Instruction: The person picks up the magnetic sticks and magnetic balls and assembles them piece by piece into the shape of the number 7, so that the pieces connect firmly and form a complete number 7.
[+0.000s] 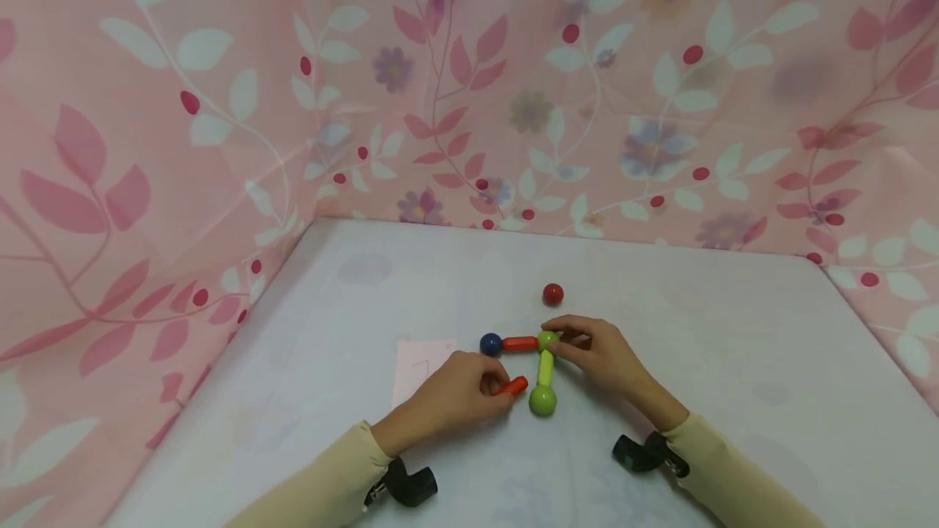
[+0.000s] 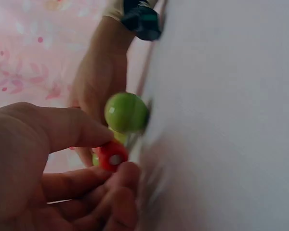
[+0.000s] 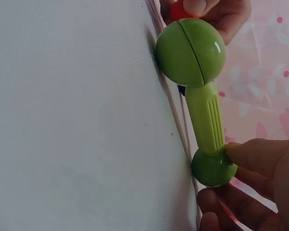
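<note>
My left hand [image 1: 458, 388] pinches a red rod [image 1: 517, 385] between thumb and fingers; in the left wrist view the rod's end shows a pale round spot. My right hand [image 1: 601, 355] grips a green ball [image 1: 547, 340] at the corner of a joined shape. From that ball a red rod [image 1: 520, 344] runs left to a dark blue ball [image 1: 491, 344]. A yellow-green rod [image 1: 545, 369] runs toward the near side to a larger-looking green ball [image 1: 543, 400]. The held red rod points at this near green ball, a short way to its left in the head view.
A loose red ball [image 1: 553, 294] lies on the white table [image 1: 308, 365] beyond the right hand. Partly behind the left hand is a pale pink paper [image 1: 418, 361] with a drawn line. Pink floral cloth [image 1: 499, 88] hangs behind and at the sides.
</note>
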{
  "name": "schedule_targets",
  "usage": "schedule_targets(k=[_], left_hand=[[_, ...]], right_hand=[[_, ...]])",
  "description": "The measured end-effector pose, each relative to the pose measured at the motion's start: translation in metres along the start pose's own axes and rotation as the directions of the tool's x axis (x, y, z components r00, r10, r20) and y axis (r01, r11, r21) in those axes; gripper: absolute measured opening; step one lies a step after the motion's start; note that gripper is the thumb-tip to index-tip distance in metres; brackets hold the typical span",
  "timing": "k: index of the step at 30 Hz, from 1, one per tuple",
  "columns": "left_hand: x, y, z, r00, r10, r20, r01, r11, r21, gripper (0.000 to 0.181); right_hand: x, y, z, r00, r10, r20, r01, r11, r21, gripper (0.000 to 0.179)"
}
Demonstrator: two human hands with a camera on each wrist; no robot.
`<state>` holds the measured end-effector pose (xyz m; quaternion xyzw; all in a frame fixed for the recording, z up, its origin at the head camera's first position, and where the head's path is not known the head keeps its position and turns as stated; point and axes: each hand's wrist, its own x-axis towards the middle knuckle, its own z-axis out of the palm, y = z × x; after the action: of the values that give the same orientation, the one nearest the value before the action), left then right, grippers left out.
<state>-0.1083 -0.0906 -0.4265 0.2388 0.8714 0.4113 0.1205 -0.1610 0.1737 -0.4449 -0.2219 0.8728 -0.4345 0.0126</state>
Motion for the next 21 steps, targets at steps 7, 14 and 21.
schedule_targets(k=[7, 14, 21], left_hand=[[-0.006, 0.010, -0.002, 0.990, -0.075, 0.122, 0.079, 0.996, -0.030, 0.006], [-0.008, 0.011, -0.002, 0.989, -0.085, 0.125, 0.088, 0.996, -0.021, 0.012], [-0.009, 0.013, -0.002, 0.981, -0.105, 0.163, 0.110, 0.994, -0.024, 0.015]], right_hand=[[0.000, 0.000, 0.000, 1.000, -0.017, -0.005, 0.017, 1.000, -0.008, 0.031], [-0.002, 0.000, -0.005, 0.975, -0.222, -0.001, 0.221, 0.973, -0.068, 0.042], [-0.002, 0.003, -0.007, 0.914, -0.326, 0.241, 0.341, 0.940, -0.025, 0.050]])
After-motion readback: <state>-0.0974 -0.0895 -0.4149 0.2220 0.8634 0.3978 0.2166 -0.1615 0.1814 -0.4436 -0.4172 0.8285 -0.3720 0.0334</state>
